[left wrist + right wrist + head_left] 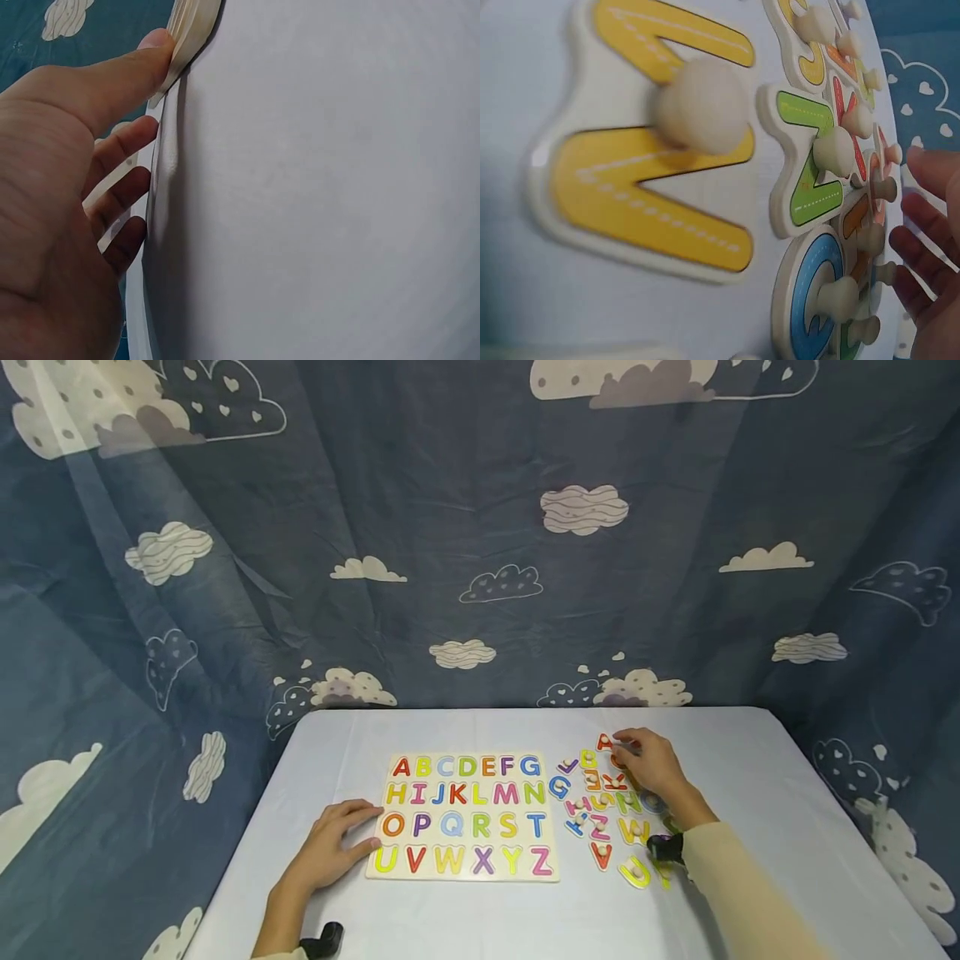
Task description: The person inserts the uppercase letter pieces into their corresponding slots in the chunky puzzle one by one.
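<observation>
A pale wooden alphabet board [465, 878] with coloured letters lies on the white table. My left hand [330, 843] rests at its left side, thumb and fingertips touching the edge; the left wrist view shows the thumb [127, 82] against the board's edge. Over the loose knobbed letter pieces my right hand [656, 768] reaches to the far end, fingertips close to the red A piece [604, 742]. Thumb and fingers stand apart in the right wrist view, with no piece plainly held. The yellow W piece [652, 202] and green N piece [808, 161] lie nearer the wrist.
Several more pieces lie right of the board, among them a blue G [558, 787], a red V [602, 856] and a yellow U [634, 872]; some overlap. A dark cloud-patterned curtain [420, 527] hangs behind the white table [450, 922].
</observation>
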The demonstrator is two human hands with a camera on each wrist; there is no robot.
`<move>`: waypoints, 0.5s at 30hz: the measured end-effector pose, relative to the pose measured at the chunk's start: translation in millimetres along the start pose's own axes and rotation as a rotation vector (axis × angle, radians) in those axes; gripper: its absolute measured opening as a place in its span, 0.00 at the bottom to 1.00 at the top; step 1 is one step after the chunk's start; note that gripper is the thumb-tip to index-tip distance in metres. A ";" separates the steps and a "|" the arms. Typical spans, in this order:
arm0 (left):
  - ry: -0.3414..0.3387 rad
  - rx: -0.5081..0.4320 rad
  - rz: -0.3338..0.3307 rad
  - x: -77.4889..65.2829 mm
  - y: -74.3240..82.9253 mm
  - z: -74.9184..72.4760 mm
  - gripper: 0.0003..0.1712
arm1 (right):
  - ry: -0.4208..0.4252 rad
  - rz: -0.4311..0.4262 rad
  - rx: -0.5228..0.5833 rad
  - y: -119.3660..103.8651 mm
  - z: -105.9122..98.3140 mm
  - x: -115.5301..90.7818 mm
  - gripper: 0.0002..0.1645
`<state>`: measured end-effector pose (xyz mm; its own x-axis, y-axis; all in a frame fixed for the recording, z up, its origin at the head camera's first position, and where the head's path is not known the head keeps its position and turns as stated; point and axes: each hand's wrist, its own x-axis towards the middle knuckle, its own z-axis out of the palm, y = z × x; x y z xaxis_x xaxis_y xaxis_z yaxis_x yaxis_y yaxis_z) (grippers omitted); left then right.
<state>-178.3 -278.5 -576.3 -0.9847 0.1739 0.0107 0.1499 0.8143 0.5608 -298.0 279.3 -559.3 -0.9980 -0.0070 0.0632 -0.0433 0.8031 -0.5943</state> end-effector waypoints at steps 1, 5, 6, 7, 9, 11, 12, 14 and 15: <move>-0.003 -0.006 -0.004 -0.3 -0.3 1.0 0.30 | -0.007 0.010 -0.005 0.4 0.9 1.8 0.25; -0.007 -0.026 -0.010 -1.0 -1.3 4.2 0.31 | -0.032 0.050 -0.004 1.1 4.5 8.4 0.25; -0.005 -0.032 -0.011 -1.0 -1.7 4.6 0.31 | -0.036 0.051 -0.003 0.7 5.3 9.9 0.25; -0.001 -0.036 -0.012 -1.1 -1.8 4.8 0.31 | -0.041 0.058 0.002 0.2 6.2 11.7 0.25; 0.005 -0.039 -0.017 -1.2 -2.8 5.0 0.30 | -0.049 0.070 0.009 -1.1 8.6 15.5 0.24; 0.007 -0.041 -0.018 -1.3 -3.7 4.6 0.30 | -0.056 0.074 0.004 -2.8 10.4 18.9 0.24; 0.007 -0.041 -0.014 -1.3 -4.1 4.1 0.29 | -0.057 0.077 -0.005 -3.3 11.6 20.8 0.23; 0.009 -0.033 -0.004 -1.1 -5.2 2.9 0.28 | -0.055 0.079 -0.019 -4.6 13.6 24.0 0.22; 0.013 -0.029 0.001 -1.3 -5.5 2.0 0.28 | -0.054 0.081 -0.022 -5.7 14.7 25.3 0.22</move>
<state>-177.7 -282.2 -581.0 -0.9856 0.1676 0.0215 0.1484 0.7977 0.5845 -323.6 265.7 -566.1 -0.9992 0.0274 -0.0280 0.0386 0.8150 -0.5782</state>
